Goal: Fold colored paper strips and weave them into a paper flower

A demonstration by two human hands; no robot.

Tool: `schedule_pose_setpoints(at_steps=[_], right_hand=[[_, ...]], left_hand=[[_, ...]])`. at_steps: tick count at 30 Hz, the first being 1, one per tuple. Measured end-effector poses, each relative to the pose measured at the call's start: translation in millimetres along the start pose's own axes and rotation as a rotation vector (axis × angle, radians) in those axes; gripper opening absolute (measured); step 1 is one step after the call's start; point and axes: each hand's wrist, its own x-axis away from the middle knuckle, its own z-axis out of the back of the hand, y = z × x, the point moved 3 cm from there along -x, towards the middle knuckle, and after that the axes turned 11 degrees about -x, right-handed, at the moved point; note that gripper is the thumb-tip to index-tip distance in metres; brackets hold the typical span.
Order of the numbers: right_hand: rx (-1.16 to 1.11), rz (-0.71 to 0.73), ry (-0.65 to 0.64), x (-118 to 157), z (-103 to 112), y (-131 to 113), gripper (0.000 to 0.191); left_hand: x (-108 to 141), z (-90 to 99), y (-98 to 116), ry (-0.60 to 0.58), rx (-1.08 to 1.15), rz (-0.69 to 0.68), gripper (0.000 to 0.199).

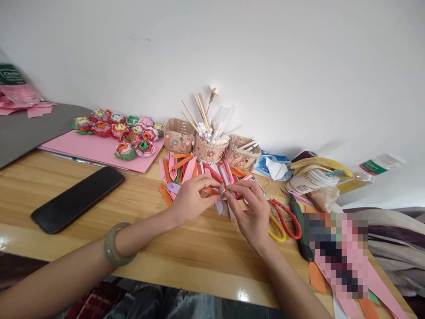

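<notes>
My left hand (191, 201), with a ring on a finger and a bangle at the wrist, pinches a small pale folded paper piece (222, 191) over the middle of the table. The fingertips of my right hand (253, 212) close on this piece from the other side. Fingers cover much of it, so its full shape is hidden. Folded paper strips (179, 167) in pink, orange, red and lavender lie in a pile behind and beneath my hands. Right of my right hand lie red-handled scissors (288, 220) and a yellow handle loop (278, 229).
Several folded paper flowers (125, 149) rest on pink sheets (89, 148) at the back left. Decorated baskets (210, 150) with sticks stand against the wall. A black slab-like object (78, 199) lies left. A lidded cup (310, 179) and dark green tool (300, 230) are right.
</notes>
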Motion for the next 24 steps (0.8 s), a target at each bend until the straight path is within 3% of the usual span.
schedule_pose_setpoints(at_steps=[4,8,15,24], right_hand=[[-0.055,0.073,-0.038,1.7,-3.0,1.1,0.016],[-0.069,0.026,-0.022,2.6,-1.9,3.4,0.017],[0.013,0.177,0.000,1.0,0.3,-4.6,0.022],[-0.005,0.184,0.012,1.9,-2.0,-4.2,0.021]], left_hand=[[3.7,0.3,1.9,0.045,-0.107,-0.039,0.018],[4.0,3.4,3.7,0.082,-0.077,-0.058,0.016],[5.6,4.4,7.3,0.141,-0.037,-0.222,0.017],[6.0,1.4,3.7,0.185,-0.030,-0.301,0.021]])
